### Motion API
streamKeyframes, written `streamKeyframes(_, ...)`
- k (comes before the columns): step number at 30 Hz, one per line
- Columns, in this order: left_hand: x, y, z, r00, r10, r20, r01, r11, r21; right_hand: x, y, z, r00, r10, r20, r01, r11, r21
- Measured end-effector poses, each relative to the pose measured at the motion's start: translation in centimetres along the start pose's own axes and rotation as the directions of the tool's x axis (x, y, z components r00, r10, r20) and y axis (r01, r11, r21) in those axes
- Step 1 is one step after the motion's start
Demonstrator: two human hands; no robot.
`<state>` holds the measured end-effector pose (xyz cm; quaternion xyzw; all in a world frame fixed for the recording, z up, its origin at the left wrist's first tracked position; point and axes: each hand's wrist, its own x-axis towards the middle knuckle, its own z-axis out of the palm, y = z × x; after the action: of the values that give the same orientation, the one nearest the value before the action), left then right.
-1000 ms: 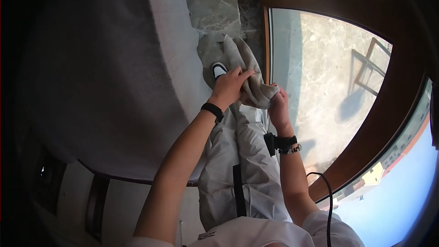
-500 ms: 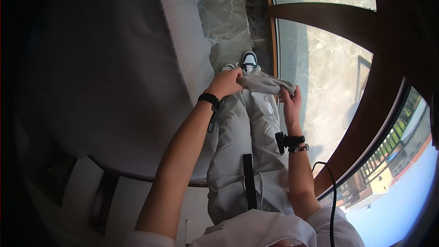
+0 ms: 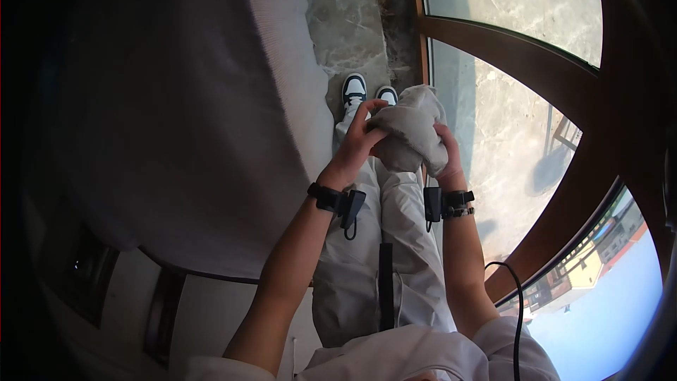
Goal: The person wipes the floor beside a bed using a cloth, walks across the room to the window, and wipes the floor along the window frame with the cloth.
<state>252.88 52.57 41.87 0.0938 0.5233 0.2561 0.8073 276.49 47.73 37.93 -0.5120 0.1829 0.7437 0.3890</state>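
A light grey cloth [image 3: 416,123], bunched into loose folds, is held between my two hands above my legs. At its left side, my left hand [image 3: 358,144] curves around the edge, thumb and fingers on the fabric. My right hand [image 3: 450,152] grips the cloth from the right, with the thumb lying over its outer fold; the other fingers are largely hidden behind it. Both wrists carry black straps with small devices.
To the right stands a glass pane [image 3: 486,120] in a brown frame [image 3: 508,39]. A large pale fabric-covered surface [image 3: 289,85] fills the left side. Marble floor [image 3: 345,25] runs between them, with my shoes [image 3: 355,88] on it. A black cable [image 3: 518,296] hangs near my right arm.
The cloth has gone from a stretched, narrow fold to a bunched bundle. My left hand has turned and now curves around its side; my right hand has moved slightly lower.
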Motion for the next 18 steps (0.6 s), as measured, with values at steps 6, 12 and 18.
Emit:
streamKeyframes(6, 2.7, 2.2, -4.1, 0.871, 0.411, -0.270, -0.167, 0.763, 0.624, 2.3, -1.6, 7.1, 0.984, -0.165, 0.064, 0.176, 0.949, -0.263)
streamKeyframes(12, 5.1, 3.0, -3.6, 0.935, 0.352, 0.026, -0.286, 0.713, 0.640, 10.1, -1.3, 5.6, 0.902, -0.430, -0.027, 0.358, 0.782, -0.510)
streamKeyframes(18, 15.7, -0.4, -7.1, 0.884, 0.454, 0.106, -0.359, 0.518, 0.776, 17.9, -2.4, 7.5, 0.938, -0.345, -0.018, 0.251, 0.718, -0.649)
